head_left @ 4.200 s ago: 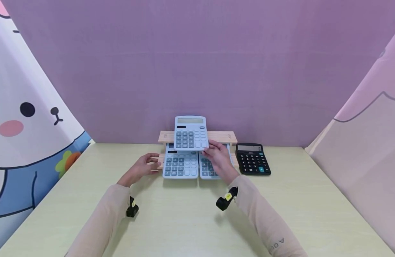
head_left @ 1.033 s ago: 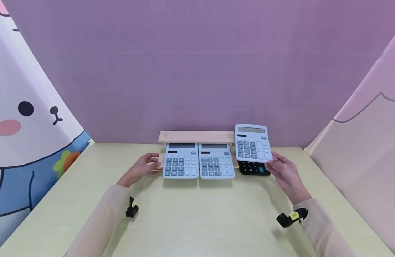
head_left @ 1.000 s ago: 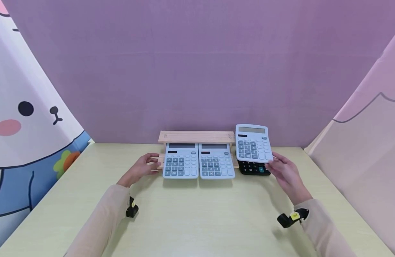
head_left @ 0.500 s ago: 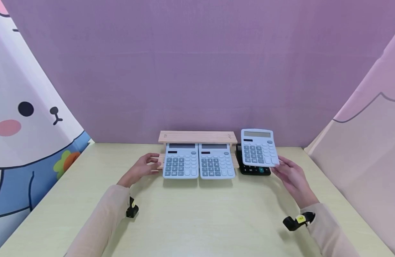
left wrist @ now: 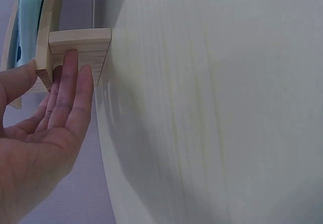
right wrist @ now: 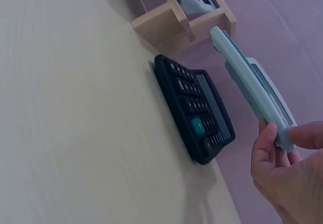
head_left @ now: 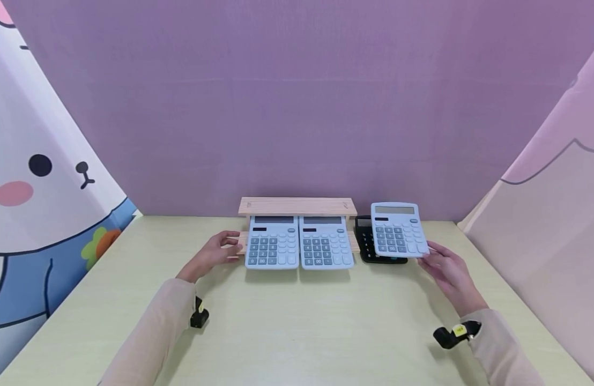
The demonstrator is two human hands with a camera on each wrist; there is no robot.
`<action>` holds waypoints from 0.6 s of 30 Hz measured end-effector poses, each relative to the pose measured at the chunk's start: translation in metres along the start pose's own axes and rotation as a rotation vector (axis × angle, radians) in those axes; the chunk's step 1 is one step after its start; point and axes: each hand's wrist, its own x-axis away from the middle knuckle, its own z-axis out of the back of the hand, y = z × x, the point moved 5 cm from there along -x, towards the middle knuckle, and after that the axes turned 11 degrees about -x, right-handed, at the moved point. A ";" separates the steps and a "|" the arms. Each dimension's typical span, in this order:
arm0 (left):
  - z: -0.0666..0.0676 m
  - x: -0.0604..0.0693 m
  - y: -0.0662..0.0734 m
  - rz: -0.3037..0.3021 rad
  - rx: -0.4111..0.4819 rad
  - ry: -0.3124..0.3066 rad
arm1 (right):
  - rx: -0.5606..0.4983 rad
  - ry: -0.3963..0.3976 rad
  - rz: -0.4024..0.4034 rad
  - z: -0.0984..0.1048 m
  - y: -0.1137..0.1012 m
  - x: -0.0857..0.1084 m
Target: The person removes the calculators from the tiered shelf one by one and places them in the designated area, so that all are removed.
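In the head view my right hand (head_left: 448,271) pinches a light blue calculator (head_left: 398,230) by its lower right corner. In the right wrist view that calculator (right wrist: 252,82) is held off the table, between thumb and fingers. Behind it, partly covered, a black calculator (head_left: 364,236) lies on the table. My left hand (head_left: 212,254) holds the left end of a wooden stand (head_left: 297,205); in the left wrist view the thumb is on the front slat (left wrist: 44,62) and the fingers reach behind it. Two more light blue calculators (head_left: 272,252) (head_left: 327,252) lean side by side in the stand.
The pale wooden table (head_left: 297,321) spreads in front of the stand. A purple backdrop (head_left: 297,107) rises right behind the stand and the calculators. Printed cloth panels (head_left: 51,203) flank the table on both sides.
From above the stand, my right hand has carried the light blue calculator right, then lowered it further right in front of the black one. My left hand stays at the stand.
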 end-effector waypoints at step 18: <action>0.001 0.002 0.000 -0.013 -0.005 0.001 | -0.051 0.015 0.005 0.038 -0.017 -0.008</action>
